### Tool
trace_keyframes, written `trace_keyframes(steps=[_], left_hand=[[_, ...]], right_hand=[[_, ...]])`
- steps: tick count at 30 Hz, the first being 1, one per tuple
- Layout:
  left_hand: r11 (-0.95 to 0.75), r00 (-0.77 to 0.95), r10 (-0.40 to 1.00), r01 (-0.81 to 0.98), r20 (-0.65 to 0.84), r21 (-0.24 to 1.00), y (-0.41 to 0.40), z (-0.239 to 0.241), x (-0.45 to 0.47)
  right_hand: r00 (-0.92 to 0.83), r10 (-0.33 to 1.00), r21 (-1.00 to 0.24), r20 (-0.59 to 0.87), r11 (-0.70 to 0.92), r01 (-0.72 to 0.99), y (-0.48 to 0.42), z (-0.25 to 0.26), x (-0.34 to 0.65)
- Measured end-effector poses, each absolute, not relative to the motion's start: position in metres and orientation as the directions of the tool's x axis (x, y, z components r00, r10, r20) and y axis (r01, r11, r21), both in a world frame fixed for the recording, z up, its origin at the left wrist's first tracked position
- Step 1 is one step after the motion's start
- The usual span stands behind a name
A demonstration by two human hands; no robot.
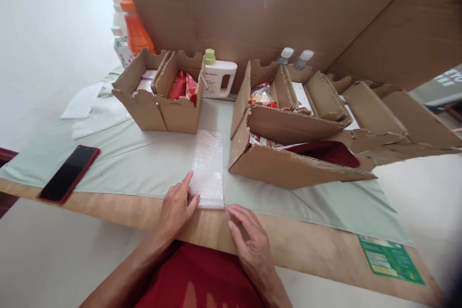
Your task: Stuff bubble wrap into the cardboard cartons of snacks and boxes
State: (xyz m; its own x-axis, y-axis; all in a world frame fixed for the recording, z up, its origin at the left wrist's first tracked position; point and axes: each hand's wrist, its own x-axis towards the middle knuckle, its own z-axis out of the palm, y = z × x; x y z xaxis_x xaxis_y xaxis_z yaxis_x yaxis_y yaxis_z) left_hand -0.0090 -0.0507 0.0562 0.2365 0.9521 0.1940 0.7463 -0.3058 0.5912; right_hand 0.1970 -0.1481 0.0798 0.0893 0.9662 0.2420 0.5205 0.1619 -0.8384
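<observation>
a bubble wrap strip [208,166] lies flat at the table [306,245] edge, nothing on it yet. the left hand [176,204] presses its near corner and the right hand [250,238] rests just beside, fingers flat, gripping nothing.

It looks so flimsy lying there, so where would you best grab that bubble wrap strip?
I'd pinch the bubble wrap at its near short end, from the front. It lies flat, that end on the table's bare wood by the left hand; a cardboard box crowds its right side.

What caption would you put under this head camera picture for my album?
Left hand touching a clear bubble-wrap strip, right hand beside it, brown cardboard boxes behind.
</observation>
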Motion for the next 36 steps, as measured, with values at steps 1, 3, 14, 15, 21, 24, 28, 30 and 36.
trace_keyframes(steps=[1, 3, 14, 15, 21, 24, 28, 30, 36], left_hand=[[-0.324, 0.251, 0.946, 0.744, 0.206, 0.584, -0.05, 0.055, -0.009], [-0.35, 0.267, 0.937, 0.749, 0.227, 0.563, -0.051, 0.055, -0.01], [-0.617, 0.472, 0.785, 0.537, 0.402, 0.575, -0.092, 0.088, -0.027], [-0.58, 0.448, 0.812, 0.546, 0.374, 0.604, -0.093, 0.086, -0.027], [-0.458, 0.31, 0.884, 0.724, 0.349, 0.515, -0.078, 0.066, -0.022], [-0.474, 0.314, 0.872, 0.733, 0.377, 0.487, -0.077, 0.066, -0.022], [-0.58, 0.415, 0.814, 0.624, 0.407, 0.524, -0.088, 0.079, -0.028], [-0.616, 0.466, 0.787, 0.561, 0.404, 0.553, -0.092, 0.083, -0.03], [-0.524, 0.372, 0.851, 0.66, 0.371, 0.539, -0.08, 0.072, -0.024]], right_hand=[[0.015, 0.949, -0.743, 0.314, 0.235, 0.627, -0.144, 0.078, 0.198], [-0.122, 0.926, -0.566, 0.357, 0.318, 0.761, -0.134, 0.072, 0.196], [-0.235, 0.935, -0.661, 0.265, 0.354, 0.662, -0.117, 0.079, 0.191], [-0.212, 0.946, -0.69, 0.245, 0.323, 0.648, -0.119, 0.081, 0.191], [-0.109, 0.9, -0.496, 0.421, 0.33, 0.803, -0.127, 0.075, 0.187], [-0.257, 0.889, -0.401, 0.378, 0.408, 0.82, -0.125, 0.07, 0.185], [-0.288, 0.887, -0.445, 0.362, 0.435, 0.783, -0.121, 0.077, 0.188], [-0.273, 0.911, -0.523, 0.31, 0.403, 0.751, -0.122, 0.083, 0.191], [-0.195, 0.883, -0.408, 0.426, 0.38, 0.83, -0.123, 0.078, 0.192]])
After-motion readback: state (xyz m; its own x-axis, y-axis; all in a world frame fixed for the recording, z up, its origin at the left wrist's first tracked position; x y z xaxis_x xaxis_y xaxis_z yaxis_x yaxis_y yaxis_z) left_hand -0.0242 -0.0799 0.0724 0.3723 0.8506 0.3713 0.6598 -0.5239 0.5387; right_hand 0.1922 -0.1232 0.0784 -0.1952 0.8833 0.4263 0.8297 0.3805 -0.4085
